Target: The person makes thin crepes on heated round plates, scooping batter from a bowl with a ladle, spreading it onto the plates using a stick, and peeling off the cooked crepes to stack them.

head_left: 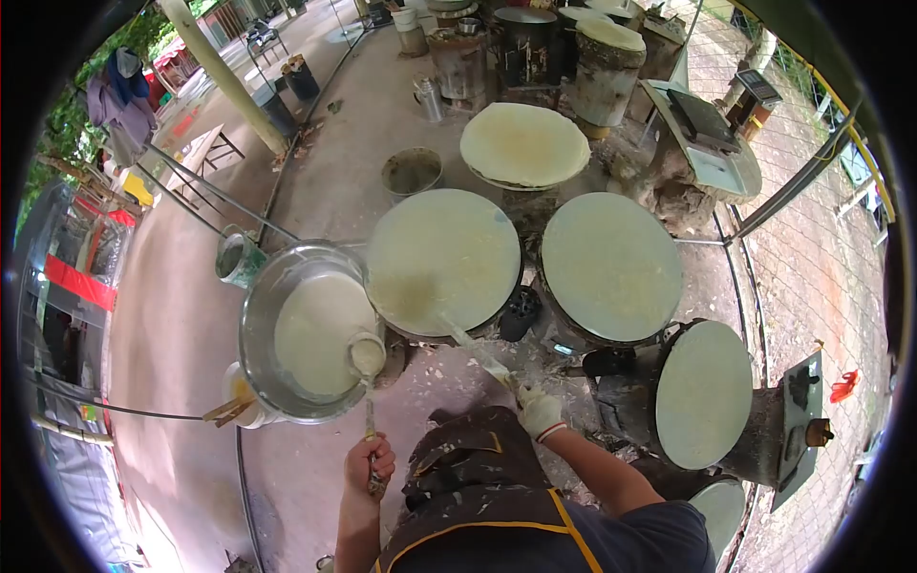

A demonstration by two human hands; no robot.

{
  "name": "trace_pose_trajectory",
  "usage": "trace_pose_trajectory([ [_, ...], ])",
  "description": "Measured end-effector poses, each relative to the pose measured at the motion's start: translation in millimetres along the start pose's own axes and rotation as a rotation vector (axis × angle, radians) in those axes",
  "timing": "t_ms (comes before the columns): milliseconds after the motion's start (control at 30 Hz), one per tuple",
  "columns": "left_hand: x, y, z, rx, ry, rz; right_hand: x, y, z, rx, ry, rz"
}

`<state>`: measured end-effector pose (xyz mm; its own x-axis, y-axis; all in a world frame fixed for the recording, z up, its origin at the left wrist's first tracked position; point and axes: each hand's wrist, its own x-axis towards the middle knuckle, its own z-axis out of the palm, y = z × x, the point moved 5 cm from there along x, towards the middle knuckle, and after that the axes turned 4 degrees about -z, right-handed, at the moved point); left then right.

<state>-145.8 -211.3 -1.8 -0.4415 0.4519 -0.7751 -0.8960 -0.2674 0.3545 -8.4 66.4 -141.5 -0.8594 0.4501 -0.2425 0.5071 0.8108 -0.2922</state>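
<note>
My bare left hand (370,463) is wrapped round the handle of a ladle (367,357). The ladle's bowl, with pale batter in it, hangs at the right side of a large metal basin (256,377). Creamy batter (315,329) lies in the basin. A white glove covers my right hand (541,411), which grips a long flat spatula (478,351). The spatula's far end reaches the front edge of a round griddle (444,253), whose pale surface has a browner patch near the front. Whether the blade goes under the pale layer, I cannot tell.
To the right stand more round griddles with pale tops, one (611,267) beside the first and another (705,393) nearer. Behind is a stack of thin flatbreads (525,143). A bucket (413,172) sits on the floor. A wire fence (812,220) runs along the right.
</note>
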Motion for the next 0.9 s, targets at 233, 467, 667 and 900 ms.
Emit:
trace_pose_trajectory([
  [233,4.8,-4.0,8.6,-0.004,-0.007,-0.02,10.0,32.1,55.9,1.185,-0.229,0.193],
  [467,5.7,-12.8,18.6,0.01,-0.035,-0.029,4.5,55.4,60.4,1.795,-0.287,0.414],
  [667,8.4,-16.1,19.9,0.1,-0.004,-0.01,0.5,43.2,10.7,0.485,0.513,0.026],
  [900,23.4,3.7,32.8,0.206,0.001,0.005,-12.5,-12.7,-6.5,0.005,-0.121,-0.14],
])
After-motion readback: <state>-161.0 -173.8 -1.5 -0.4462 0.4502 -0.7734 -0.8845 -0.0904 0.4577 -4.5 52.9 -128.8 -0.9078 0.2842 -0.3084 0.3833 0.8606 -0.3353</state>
